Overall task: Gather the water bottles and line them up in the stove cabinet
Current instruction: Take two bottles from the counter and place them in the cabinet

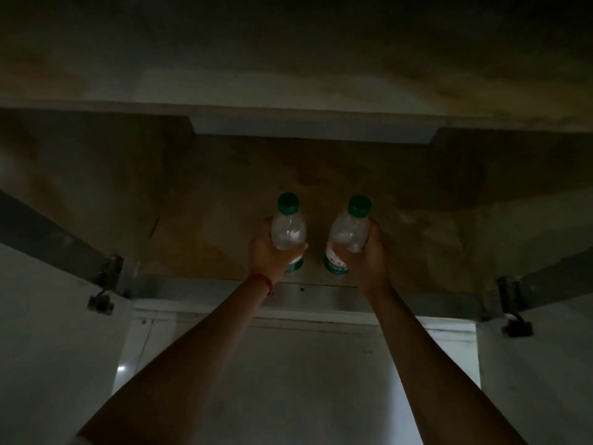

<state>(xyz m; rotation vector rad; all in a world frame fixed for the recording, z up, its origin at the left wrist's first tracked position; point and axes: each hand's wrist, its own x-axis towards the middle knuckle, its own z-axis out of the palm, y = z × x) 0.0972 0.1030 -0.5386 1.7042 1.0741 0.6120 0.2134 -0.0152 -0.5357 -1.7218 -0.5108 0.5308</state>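
Note:
Two clear water bottles with green caps stand side by side just inside the dim cabinet, near its front edge. My left hand (268, 252) is wrapped around the left bottle (288, 228), with a red string on that wrist. My right hand (369, 255) grips the right bottle (349, 232), whose green and white label shows below my fingers. Both bottles are upright, leaning slightly towards each other, a small gap apart. Whether their bases rest on the cabinet floor (208, 220) is unclear.
The cabinet floor is brown and stained, with a pale back wall (311, 130). Two white doors hang open, the left door (48, 332) and the right door (539, 364), each on metal hinges (109, 284). A metal sill (314, 297) runs along the front.

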